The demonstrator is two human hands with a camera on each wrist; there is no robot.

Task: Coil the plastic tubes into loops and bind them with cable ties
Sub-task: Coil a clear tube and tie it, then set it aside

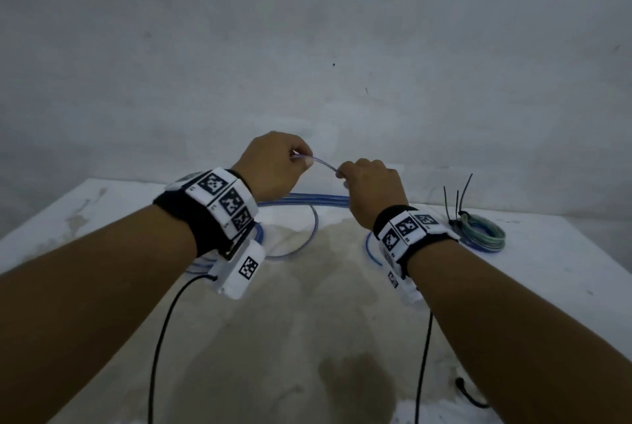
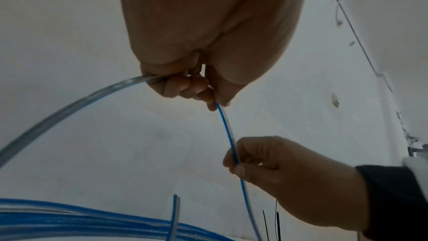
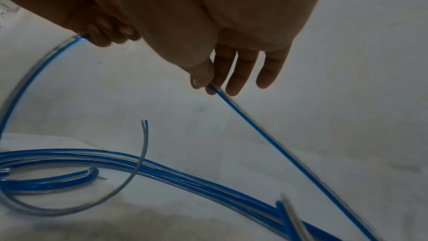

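The blue-striped tube (image 1: 321,164) spans a short raised arc between both hands, above the loose bundle of tubes (image 1: 304,200) lying on the white table (image 1: 554,280). Holding the span clear of the bundle probably keeps the working length separate from the other strands, so a loop can be formed without tangling.

The left hand (image 1: 273,164) is closed around the tube, fingers curled into a fist; in the left wrist view the tube enters on one side of the fist and leaves past the thumb. This hand appears to serve as the anchor for the loop.

The right hand (image 1: 371,189) pinches the same tube between thumb and index finger, while the remaining fingers (image 3: 243,74) hang nearly straight. The light pinch would allow the tube to slide as more length is fed in.

Both forearms reach forward over the table, wrists raised, hands close together but not touching.

A finished green coil (image 1: 484,234) lies on the table to the right of the bundle, already bound with black cable ties (image 1: 458,201).
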